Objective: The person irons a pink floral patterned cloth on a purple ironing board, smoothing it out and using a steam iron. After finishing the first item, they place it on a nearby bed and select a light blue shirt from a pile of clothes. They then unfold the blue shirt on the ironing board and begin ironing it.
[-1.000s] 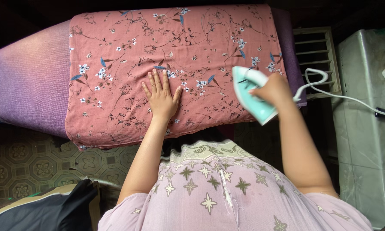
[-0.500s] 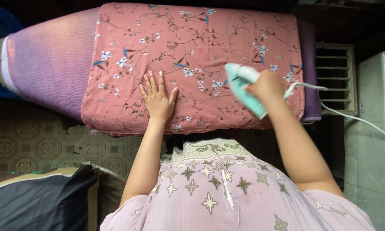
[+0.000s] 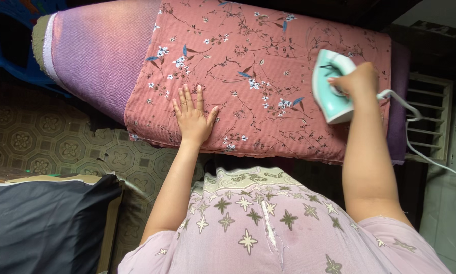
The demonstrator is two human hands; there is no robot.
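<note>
The right hand point(image 3: 354, 81) is gripping the iron point(image 3: 330, 86), which is now sitting farther toward the right end of the pink cloth point(image 3: 258, 76). The left hand point(image 3: 192, 117) is still pressing flat, fingers spread, on the cloth's near edge.

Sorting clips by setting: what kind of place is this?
Probably a home ironing spot: a purple padded ironing board bearing pink floral fabric, a mint iron in the right hand, patterned floor tiles.

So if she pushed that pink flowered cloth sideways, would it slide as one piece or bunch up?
The pink flowered cloth would probably bunch up: it looks thin and drapes limply over the board's edge. Her left hand lies flat on it, likely keeping it from creeping as the iron moves.
</note>
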